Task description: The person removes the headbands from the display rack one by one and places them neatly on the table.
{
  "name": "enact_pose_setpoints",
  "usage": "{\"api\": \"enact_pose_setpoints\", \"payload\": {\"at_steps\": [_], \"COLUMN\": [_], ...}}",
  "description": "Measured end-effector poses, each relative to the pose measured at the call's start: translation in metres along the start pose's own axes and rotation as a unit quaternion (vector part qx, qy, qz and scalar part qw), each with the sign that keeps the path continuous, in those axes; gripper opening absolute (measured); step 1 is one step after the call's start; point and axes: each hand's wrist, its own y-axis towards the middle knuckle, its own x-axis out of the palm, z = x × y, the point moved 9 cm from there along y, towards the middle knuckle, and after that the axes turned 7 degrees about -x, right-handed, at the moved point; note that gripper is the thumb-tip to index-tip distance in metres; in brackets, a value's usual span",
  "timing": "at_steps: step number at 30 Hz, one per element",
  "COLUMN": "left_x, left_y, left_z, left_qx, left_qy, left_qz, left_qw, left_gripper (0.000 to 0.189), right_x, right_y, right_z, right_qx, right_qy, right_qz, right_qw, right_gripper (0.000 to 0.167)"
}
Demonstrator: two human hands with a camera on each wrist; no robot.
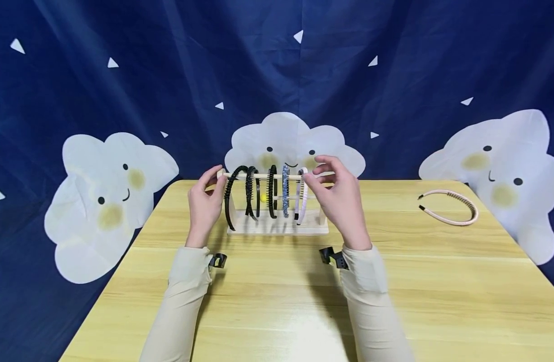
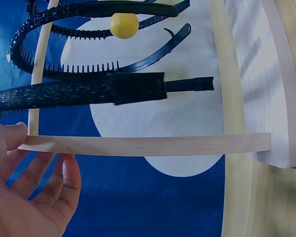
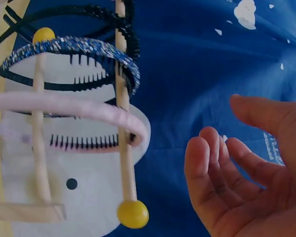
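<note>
A wooden headband rack (image 1: 277, 230) stands on the table, with several headbands hung on its top rod (image 3: 128, 177). My left hand (image 1: 204, 206) pinches the top of the left upright (image 2: 138, 146), thumb on one side and fingers on the other. Black headbands (image 1: 229, 201) hang nearest that hand; a blue glitter headband (image 1: 285, 193) and a pale pink headband (image 3: 89, 106) hang toward the right. My right hand (image 3: 256, 163) is beside the pink headband, fingers parted and loosely bent. In the right wrist view, a gap shows between it and the rod's yellow end ball (image 3: 133, 213).
A second pink headband (image 1: 475, 213) lies on the right of the wooden table (image 1: 268, 311). Behind the table hangs a dark blue curtain (image 1: 241, 60) with white smiling clouds. A lower rod (image 3: 38, 118) of the rack also has a yellow ball.
</note>
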Motion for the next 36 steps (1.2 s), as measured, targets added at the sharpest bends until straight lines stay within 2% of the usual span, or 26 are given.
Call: {"api": "enact_pose_setpoints", "payload": {"at_steps": [5, 13, 18, 23, 30, 36], "left_x": [0.001, 0.001, 0.001, 0.000, 0.001, 0.001], "left_y": [0.000, 0.001, 0.001, 0.001, 0.001, 0.001], "left_z": [-0.002, -0.002, -0.001, -0.002, -0.002, 0.000], "left_qx": [0.001, 0.005, 0.008, 0.007, 0.009, 0.006], "left_qy": [-0.009, -0.010, -0.006, 0.001, -0.001, -0.001], "left_qz": [-0.003, -0.002, 0.003, 0.005, 0.003, 0.001], "left_qw": [1.0000, 0.9999, 0.9999, 1.0000, 1.0000, 1.0000], "left_gripper": [0.031, 0.032, 0.030, 0.030, 0.031, 0.030], "right_x": [0.015, 0.029, 0.027, 0.025, 0.020, 0.004], "right_y": [-0.001, -0.002, -0.002, -0.002, 0.000, 0.001], "right_z": [0.009, 0.033, 0.041, 0.042, 0.036, 0.027], "right_qx": [0.014, 0.055, 0.068, 0.065, 0.057, 0.047], "right_qy": [-0.015, -0.069, -0.067, -0.082, -0.086, -0.078], "right_qz": [0.004, -0.018, -0.014, -0.017, -0.019, -0.006], "right_qw": [0.9998, 0.9959, 0.9953, 0.9944, 0.9945, 0.9958], "right_gripper": [0.032, 0.041, 0.041, 0.031, 0.027, 0.029]}}
